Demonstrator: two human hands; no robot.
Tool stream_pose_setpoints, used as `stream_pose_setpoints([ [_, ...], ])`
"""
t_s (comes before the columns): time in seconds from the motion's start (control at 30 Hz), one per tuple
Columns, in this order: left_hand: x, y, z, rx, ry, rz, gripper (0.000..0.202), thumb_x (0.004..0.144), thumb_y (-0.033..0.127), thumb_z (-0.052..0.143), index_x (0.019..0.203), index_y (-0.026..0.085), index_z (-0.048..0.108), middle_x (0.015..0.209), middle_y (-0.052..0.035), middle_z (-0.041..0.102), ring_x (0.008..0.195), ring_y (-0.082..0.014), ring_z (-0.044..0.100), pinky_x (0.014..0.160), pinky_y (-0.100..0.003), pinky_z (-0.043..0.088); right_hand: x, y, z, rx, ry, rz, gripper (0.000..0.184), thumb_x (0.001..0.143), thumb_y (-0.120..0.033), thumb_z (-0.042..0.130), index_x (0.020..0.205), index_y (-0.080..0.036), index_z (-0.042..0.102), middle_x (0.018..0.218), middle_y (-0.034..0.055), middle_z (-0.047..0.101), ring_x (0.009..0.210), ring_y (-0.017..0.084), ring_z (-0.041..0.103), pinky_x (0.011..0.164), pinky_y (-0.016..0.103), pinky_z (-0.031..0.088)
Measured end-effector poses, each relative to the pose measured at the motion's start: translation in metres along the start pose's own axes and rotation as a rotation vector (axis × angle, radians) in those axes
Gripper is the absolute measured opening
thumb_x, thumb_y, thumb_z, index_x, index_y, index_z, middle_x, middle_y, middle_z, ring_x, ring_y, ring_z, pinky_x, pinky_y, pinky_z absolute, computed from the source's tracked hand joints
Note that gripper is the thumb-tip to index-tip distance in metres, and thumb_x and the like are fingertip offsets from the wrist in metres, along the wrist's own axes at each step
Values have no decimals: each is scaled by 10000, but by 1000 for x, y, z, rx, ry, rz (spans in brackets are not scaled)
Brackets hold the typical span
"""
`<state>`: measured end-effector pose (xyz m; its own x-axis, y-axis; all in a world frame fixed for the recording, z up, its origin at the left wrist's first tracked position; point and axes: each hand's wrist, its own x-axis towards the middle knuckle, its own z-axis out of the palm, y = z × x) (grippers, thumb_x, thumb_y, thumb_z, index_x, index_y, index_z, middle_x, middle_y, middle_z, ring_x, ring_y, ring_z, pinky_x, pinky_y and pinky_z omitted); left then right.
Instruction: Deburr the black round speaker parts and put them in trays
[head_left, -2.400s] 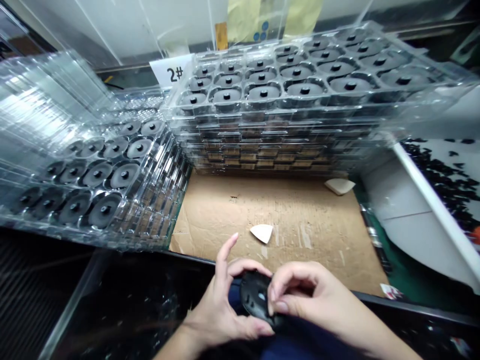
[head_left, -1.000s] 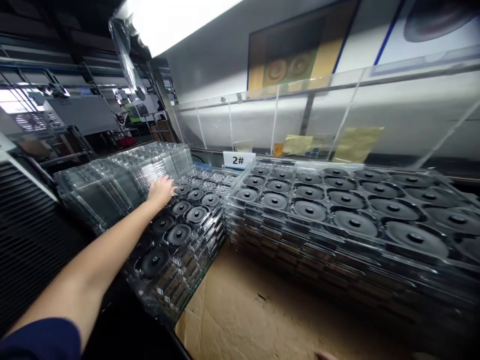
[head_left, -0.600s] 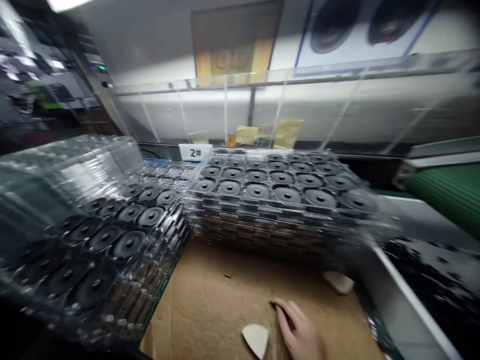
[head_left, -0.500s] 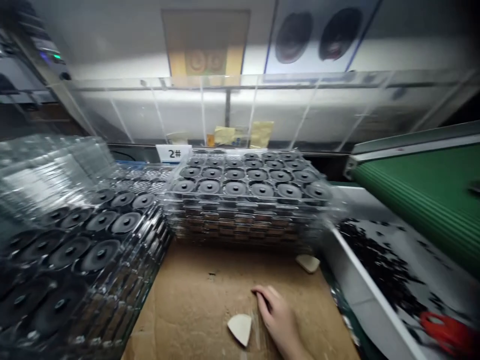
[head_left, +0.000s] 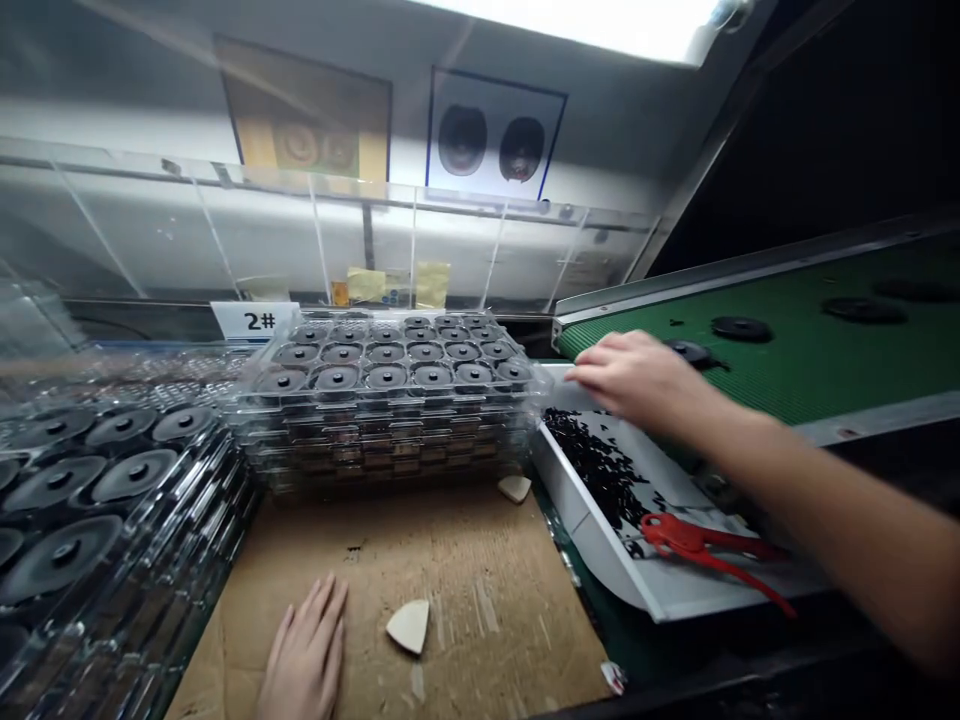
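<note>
My right hand (head_left: 637,382) reaches out to the near edge of the green conveyor belt (head_left: 795,375), fingers stretched out with nothing in them. A black round part (head_left: 688,350) lies on the belt just behind that hand, and more black discs (head_left: 741,327) sit further along. My left hand (head_left: 304,650) lies flat, fingers apart, on the brown cardboard (head_left: 465,560), next to a cream triangular piece (head_left: 409,625).
A stack of clear trays (head_left: 390,440) with black round parts stands at the back under a "2#" label (head_left: 259,320). Another tray stack (head_left: 112,520) fills the left. A white tray (head_left: 592,530) holds small black bits and a red tool (head_left: 697,540).
The view has swung right to the belt. My right hand left the cardboard and rose to the belt's edge. My left hand came back from the left tray stack onto the cardboard.
</note>
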<state>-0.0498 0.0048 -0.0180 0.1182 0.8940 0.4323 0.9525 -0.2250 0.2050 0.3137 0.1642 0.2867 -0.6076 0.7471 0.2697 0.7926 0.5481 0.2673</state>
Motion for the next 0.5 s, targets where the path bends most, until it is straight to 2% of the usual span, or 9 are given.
stream_pose_setpoints([
  [0.07,-1,1,10,-26,46,-48,349,840,223,431,1122,192,635,1200,-146,640,1084,-318,608,842,-540,518,4,49,-9,-113,-22,126,126,828,-211,595,924,-181,671,978,50,653,984,213,550,875,419,402],
  [0.1,-3,3,12,-39,50,-60,342,838,227,434,1102,181,647,1195,-154,642,1085,-323,607,843,-545,518,5,72,-9,-164,-18,208,180,886,-275,528,968,-161,641,1042,56,622,1023,204,546,896,438,405],
  [0.13,-6,5,13,-56,57,-74,337,835,232,438,1087,182,655,1194,-156,642,1089,-327,603,849,-551,514,5,95,-8,-207,-9,294,330,968,-299,336,1036,-145,620,1107,65,586,1085,191,531,917,425,397],
  [0.17,-7,6,12,-76,64,-91,333,834,237,440,1078,187,661,1190,-156,644,1089,-328,603,854,-558,509,5,115,-4,-242,5,399,362,975,-321,300,1077,-154,605,1139,72,571,1085,194,533,915,407,412],
  [0.2,-8,7,11,-99,70,-108,331,831,243,445,1075,198,664,1187,-152,647,1089,-326,603,860,-560,506,3,132,1,-261,20,501,301,957,-329,391,1111,-145,572,1152,82,564,1054,203,550,885,429,442],
  [0.23,-9,8,9,-125,73,-123,327,826,249,452,1069,216,668,1183,-143,651,1089,-324,604,864,-562,504,2,148,7,-266,21,583,364,984,-317,284,1120,-148,576,1151,93,563,1050,185,555,876,393,450],
  [0.37,-5,10,-1,-256,72,-195,307,791,255,493,1024,292,689,1170,-101,665,1090,-316,604,882,-571,489,-5,185,27,-191,35,772,292,902,-406,494,1050,-173,590,998,76,621,873,176,610,764,376,504],
  [0.43,-2,11,-4,-337,72,-260,292,771,262,514,991,300,703,1162,-99,670,1098,-325,597,910,-596,456,-5,193,29,-135,83,771,417,819,-529,545,1002,-160,612,854,131,634,854,291,619,705,490,489],
  [0.5,2,13,-6,-434,74,-349,262,751,283,537,938,293,721,1147,-97,680,1114,-334,584,956,-614,406,-2,193,25,-62,172,668,609,727,-629,567,1087,-137,586,816,213,618,911,450,573,679,634,413],
])
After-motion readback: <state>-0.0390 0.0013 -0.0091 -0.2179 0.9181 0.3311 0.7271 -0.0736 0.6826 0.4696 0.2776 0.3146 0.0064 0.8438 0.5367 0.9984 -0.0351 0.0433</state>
